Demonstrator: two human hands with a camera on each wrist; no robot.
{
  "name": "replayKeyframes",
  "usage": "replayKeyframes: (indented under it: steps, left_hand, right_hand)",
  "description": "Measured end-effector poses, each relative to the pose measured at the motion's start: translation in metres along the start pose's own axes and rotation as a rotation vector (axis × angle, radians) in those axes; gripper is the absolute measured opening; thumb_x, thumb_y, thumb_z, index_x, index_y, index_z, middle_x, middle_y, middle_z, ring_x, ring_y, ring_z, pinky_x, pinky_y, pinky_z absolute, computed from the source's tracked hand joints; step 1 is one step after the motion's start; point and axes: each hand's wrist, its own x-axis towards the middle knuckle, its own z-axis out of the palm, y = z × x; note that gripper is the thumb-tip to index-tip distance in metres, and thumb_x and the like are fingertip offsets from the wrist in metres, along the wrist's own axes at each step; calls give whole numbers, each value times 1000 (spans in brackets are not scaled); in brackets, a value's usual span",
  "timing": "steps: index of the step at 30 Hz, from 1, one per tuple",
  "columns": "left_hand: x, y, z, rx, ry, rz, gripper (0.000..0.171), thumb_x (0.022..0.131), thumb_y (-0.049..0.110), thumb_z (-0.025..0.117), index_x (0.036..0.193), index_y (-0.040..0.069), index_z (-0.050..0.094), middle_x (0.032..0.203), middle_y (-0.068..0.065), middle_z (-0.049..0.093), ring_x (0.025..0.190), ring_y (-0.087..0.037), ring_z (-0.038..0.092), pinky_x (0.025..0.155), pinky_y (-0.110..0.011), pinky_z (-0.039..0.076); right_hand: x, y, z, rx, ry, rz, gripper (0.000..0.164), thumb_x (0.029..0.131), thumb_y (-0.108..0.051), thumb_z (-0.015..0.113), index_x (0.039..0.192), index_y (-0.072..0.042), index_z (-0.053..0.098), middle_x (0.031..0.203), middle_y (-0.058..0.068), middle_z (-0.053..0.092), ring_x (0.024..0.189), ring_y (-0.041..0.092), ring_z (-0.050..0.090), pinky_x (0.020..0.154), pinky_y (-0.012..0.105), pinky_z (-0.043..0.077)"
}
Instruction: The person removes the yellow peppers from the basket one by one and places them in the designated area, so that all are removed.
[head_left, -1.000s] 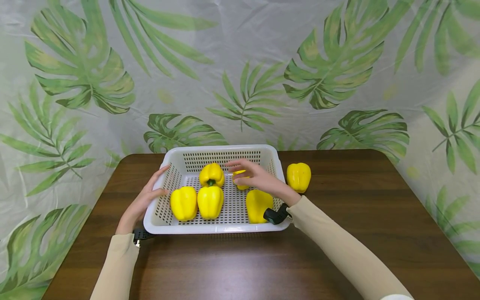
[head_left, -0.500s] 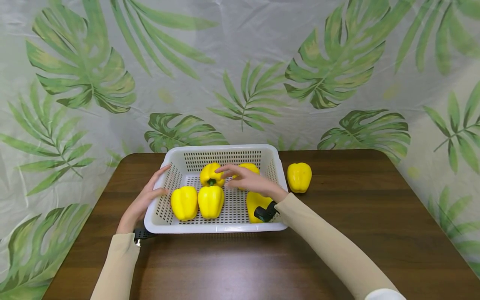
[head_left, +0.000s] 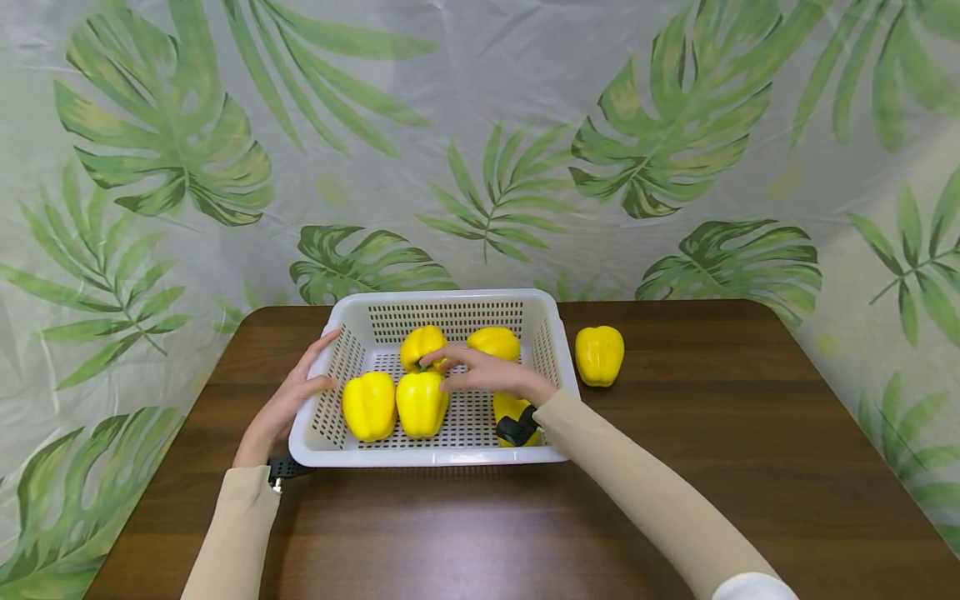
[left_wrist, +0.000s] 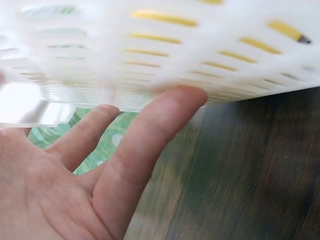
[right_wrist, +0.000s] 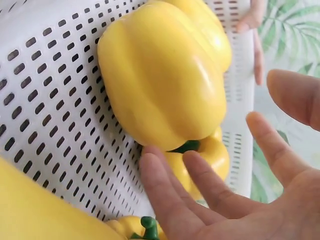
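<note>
A white perforated basket (head_left: 435, 457) stands on the table, holding several yellow bell peppers. My left hand (head_left: 276, 408) touches the basket's left side, its fingers fairly straight against the wall in the left wrist view. Inside the basket, my right hand (head_left: 483, 372) hovers palm down with spread fingers, gripping nothing. Its fingertips are right by the front middle bell pepper (head_left: 420, 407) and overlap the one behind it (head_left: 420, 342). Another bell pepper (head_left: 368, 407) sits front left, and one (head_left: 495, 342) lies back right. My right wrist partly hides the front right bell pepper (head_left: 508, 405).
One more yellow bell pepper (head_left: 599, 356) stands on the brown wooden table (head_left: 720, 400), just right of the basket. A leaf-patterned cloth (head_left: 517, 100) hangs behind the table's far edge.
My right hand has moved left and slightly toward me, from the back right bell pepper to the middle ones, uncovering the back right one. The left hand stays at the basket's side.
</note>
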Motion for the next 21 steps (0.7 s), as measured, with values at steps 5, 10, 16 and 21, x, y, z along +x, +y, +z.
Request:
replayKeyframes:
  steps: [5, 10, 16, 21]
  left_hand:
    - [0, -1, 0, -3, -3, 5, 74, 92, 2, 45, 153, 28, 13, 156, -18, 7, 128, -52, 27, 78, -62, 46]
    - [0, 0, 0, -15, -7, 3, 74, 92, 1, 44, 153, 28, 13, 156, -18, 7, 128, -52, 27, 78, -62, 46]
    - [0, 0, 0, -15, -8, 11, 74, 92, 1, 44, 153, 28, 13, 156, -18, 6, 128, -54, 27, 77, -62, 46]
    - [0, -1, 0, -7, -5, 14, 74, 92, 1, 45, 153, 28, 13, 156, -18, 6, 128, -54, 27, 77, -62, 46]
  right_hand:
    - [4, 1, 5, 16, -32, 57, 48, 93, -15, 58, 139, -11, 48, 146, 12, 37, 124, 29, 41, 96, 44, 41]
    - [7, 2, 7, 29, -68, 79, 51, 93, -13, 59, 142, -14, 45, 142, 10, 39, 99, 21, 48, 87, 43, 43]
    - [11, 6, 8, 82, -127, 93, 57, 93, -10, 58, 146, -18, 39, 140, 10, 38, 98, 21, 48, 85, 44, 43]
    - [13, 10, 8, 114, -127, 105, 60, 91, -9, 61, 146, -21, 39, 152, 9, 26, 126, 31, 38, 97, 48, 39]
